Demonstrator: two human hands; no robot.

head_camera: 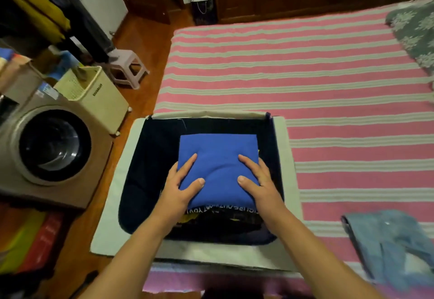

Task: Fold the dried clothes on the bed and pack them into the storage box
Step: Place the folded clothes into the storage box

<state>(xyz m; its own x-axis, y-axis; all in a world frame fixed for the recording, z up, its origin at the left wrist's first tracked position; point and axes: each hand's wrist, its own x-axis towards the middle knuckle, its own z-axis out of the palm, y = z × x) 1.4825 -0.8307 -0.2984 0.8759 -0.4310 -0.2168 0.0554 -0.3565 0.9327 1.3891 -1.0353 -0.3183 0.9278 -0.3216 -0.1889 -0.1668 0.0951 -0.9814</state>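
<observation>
A folded blue garment (218,155) lies on top of a stack of dark clothes inside the storage box (285,157), which sits on the bed's near left corner with its flaps open. My left hand (180,186) holds the garment's left edge, thumb on top and fingers along the side. On the opposite edge my right hand (258,179) holds it the same way. Under the blue piece a black garment with printed lettering (220,211) shows. A light blue denim garment (394,244) lies unfolded on the bed at the near right.
The bed (305,75) has a pink and white striped sheet. A grey floral pillow (415,33) lies at its far right. Left of the bed stand a washing machine (47,153), a cream laundry basket (94,94) and a small stool (126,68).
</observation>
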